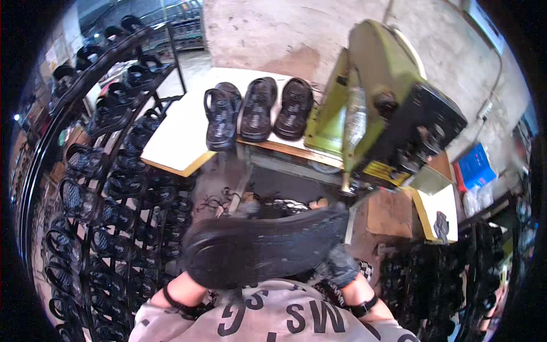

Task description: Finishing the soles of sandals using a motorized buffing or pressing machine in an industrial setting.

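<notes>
A black sandal [262, 245], blurred and close to me, is held up in front of my body, lying almost sideways. Behind its left end goes my left wrist; the sandal hides that hand's fingers, which seem to hold it from beneath. At its right end, my right hand [342, 269] in a dark grey glove is closed on it, its fingers partly hidden. Beyond, three black sandals [258, 109] stand side by side on the white worktable [176, 139]. To their right is a green machine [373, 74] with a black head [419, 122].
Racks [114, 188] full of black sandals rise on the left, and more dark footwear [439, 273] fills the lower right. A small dark piece [441, 226] lies on a white side surface [430, 208]. A blue box [476, 165] stands by the wall at right.
</notes>
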`<state>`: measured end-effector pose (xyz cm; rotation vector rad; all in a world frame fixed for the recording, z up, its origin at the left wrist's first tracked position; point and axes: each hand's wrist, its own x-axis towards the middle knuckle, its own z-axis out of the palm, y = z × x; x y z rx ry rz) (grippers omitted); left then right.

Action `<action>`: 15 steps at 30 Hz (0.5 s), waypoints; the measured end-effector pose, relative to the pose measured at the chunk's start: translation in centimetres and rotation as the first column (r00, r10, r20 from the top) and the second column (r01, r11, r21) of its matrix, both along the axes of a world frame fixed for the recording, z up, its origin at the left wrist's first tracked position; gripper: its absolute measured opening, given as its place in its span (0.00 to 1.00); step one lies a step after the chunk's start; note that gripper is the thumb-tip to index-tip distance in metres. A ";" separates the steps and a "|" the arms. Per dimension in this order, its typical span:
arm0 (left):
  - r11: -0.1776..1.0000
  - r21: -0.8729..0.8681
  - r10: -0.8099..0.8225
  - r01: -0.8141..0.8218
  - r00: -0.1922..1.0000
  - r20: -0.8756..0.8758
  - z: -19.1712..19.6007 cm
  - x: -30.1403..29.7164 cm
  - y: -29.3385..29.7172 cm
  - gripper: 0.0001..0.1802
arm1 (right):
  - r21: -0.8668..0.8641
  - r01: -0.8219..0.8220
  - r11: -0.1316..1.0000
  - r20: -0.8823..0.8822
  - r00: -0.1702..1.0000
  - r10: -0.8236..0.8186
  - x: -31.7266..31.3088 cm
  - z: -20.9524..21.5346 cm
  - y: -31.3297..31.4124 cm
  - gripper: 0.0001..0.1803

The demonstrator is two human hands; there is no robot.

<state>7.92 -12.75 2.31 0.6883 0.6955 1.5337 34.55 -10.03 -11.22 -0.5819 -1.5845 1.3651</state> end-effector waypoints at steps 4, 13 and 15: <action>0.925 0.111 -0.354 0.362 0.931 -0.085 -2.7 8.5 0.8 0.30 | -0.690 0.239 0.683 -0.380 0.683 -0.624 7.4 8.7 -4.5 0.31; 0.709 0.109 -0.668 0.697 0.713 -0.213 -4.9 16.7 3.1 0.30 | -0.470 0.382 0.796 -0.709 0.373 -0.598 13.8 8.7 -5.2 0.38; 0.705 0.096 -0.663 0.702 0.701 -0.263 -5.0 16.4 3.5 0.31 | -0.457 0.365 0.811 -0.724 0.376 -0.578 13.9 7.9 -4.4 0.37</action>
